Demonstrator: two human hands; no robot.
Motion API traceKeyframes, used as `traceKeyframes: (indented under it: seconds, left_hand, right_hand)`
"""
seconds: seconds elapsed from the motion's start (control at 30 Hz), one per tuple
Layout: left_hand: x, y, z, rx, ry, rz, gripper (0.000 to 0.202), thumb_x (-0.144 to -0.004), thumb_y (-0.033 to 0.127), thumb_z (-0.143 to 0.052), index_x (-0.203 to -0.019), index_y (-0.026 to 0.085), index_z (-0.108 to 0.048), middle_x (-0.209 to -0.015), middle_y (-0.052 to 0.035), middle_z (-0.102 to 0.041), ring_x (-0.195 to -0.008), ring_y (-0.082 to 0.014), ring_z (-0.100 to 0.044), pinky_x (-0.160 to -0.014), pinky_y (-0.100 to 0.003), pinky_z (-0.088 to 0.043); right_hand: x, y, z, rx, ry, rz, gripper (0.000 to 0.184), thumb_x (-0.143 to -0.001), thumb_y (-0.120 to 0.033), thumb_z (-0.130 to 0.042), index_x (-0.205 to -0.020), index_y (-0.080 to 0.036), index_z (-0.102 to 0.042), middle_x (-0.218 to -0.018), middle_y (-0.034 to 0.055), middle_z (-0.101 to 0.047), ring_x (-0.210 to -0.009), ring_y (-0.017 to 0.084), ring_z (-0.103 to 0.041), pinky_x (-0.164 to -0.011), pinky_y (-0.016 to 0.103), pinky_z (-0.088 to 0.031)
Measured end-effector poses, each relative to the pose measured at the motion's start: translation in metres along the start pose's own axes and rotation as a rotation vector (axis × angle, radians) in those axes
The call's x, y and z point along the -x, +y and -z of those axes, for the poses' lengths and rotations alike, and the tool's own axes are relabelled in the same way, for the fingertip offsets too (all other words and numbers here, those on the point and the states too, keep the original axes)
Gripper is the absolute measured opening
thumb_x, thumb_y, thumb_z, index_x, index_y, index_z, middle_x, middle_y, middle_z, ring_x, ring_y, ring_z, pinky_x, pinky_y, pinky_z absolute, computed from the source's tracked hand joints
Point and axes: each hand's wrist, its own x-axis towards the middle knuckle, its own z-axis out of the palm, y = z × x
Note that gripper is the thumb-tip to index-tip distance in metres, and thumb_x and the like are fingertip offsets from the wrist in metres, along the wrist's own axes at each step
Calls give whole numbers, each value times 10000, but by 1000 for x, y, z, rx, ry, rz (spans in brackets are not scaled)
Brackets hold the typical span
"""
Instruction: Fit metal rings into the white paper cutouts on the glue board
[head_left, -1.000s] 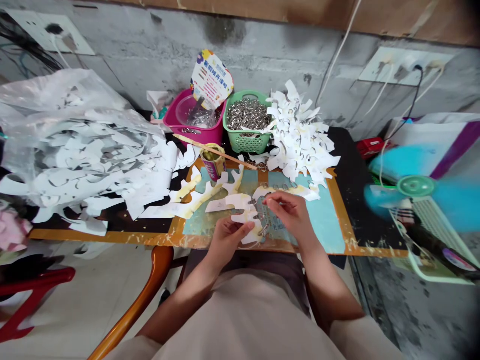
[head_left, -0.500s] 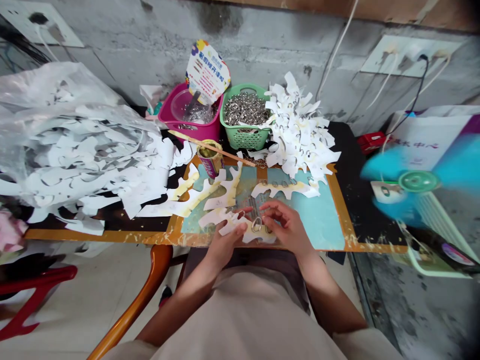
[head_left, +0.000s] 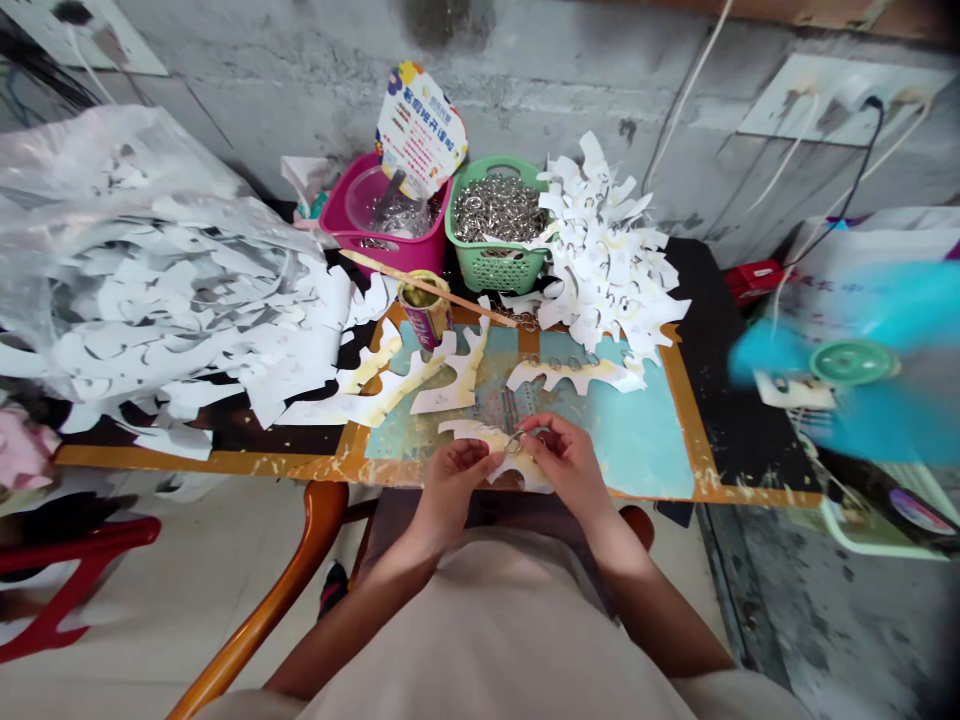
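A metal ring (head_left: 514,443) is pinched between the thumb and fingers of my right hand (head_left: 566,460), above a white cut-out strip (head_left: 525,472) with yellowish glue along it. My left hand (head_left: 455,482) is closed, its thumb and fingertips pressed together at the ring's left side; what sits between them is too small to make out. Beneath both hands the strip lies at the front of the light blue mat (head_left: 641,440). Another glued strip (head_left: 577,375) bearing several rings rests behind my right hand. More glued strips (head_left: 409,385) lie to the left.
A glue can (head_left: 426,325) stands behind, a wooden stick (head_left: 427,288) across its top. The green basket (head_left: 502,268) holds metal rings, beside a pink basket (head_left: 352,235). Strips are piled right (head_left: 600,260); a plastic bag (head_left: 135,150) of strips is left. A blue fan (head_left: 853,362) spins at right.
My left hand has moved off the strip's left part, and its fingers have curled in beside the ring. My right hand has brought the ring slightly up. The view has shifted a little.
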Motion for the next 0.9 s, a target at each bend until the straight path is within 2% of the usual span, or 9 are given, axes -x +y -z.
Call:
traceKeyframes:
  seconds: [0.17, 0.27, 0.4, 0.6, 0.73, 0.9]
  left_hand:
    - [5, -2, 0, -77, -10, -41, 334, -611, 340, -887, -653, 117, -641, -588, 28, -595, -523, -64, -500, -521, -184, -418]
    - [5, -3, 0, -77, -3, -43, 323, -616, 335, -884, -650, 118, -647, -585, 34, -583, -528, -64, -492, -528, -187, -414]
    - [4, -5, 1, -31, 55, -42, 332, -578, 325, -899, -692, 128, -657, -616, 38, -597, -549, -71, -504, -559, -197, -430]
    - [4, 0, -3, -44, 44, -118, 373, -588, 327, -884, -590, 140, -561, -564, 70, -476, -545, -54, -428, -543, -178, -388]
    - [3, -1, -3, -12, 49, -86, 347, -578, 317, -886, -672, 144, -600, -607, 62, -517, -585, -70, -473, -579, -193, -427]
    - [1, -5, -3, 11, 101, -81, 373, -557, 329, -891, -723, 144, -612, -626, 61, -547, -579, -73, -491, -582, -201, -434]
  right_hand:
    - [-4, 4, -6, -60, 153, 64, 183, -811, -357, -719, -900, -206, -667, -811, 22, -698, -755, 157, -644, -702, 269, -491]
    - [-6, 3, -8, -42, 174, 99, 188, -822, -341, -706, -956, -219, -655, -755, -3, -674, -713, 147, -631, -676, 263, -487]
    - [-6, 1, -5, 71, 118, 134, 126, -843, -328, -680, -902, -217, -693, -784, 11, -693, -711, 143, -618, -661, 260, -485]
    - [-4, -3, 1, 149, 7, 115, 175, -825, -319, -695, -955, -209, -733, -906, 51, -738, -838, 182, -665, -746, 299, -531]
    - [-3, -7, -2, 203, -7, 118, 175, -836, -312, -675, -969, -206, -716, -937, 51, -721, -800, 177, -657, -669, 281, -528]
    - [-2, -9, -4, 390, 11, 252, 86, -858, -252, -637, -896, -217, -705, -915, 42, -727, -877, 201, -657, -845, 353, -510]
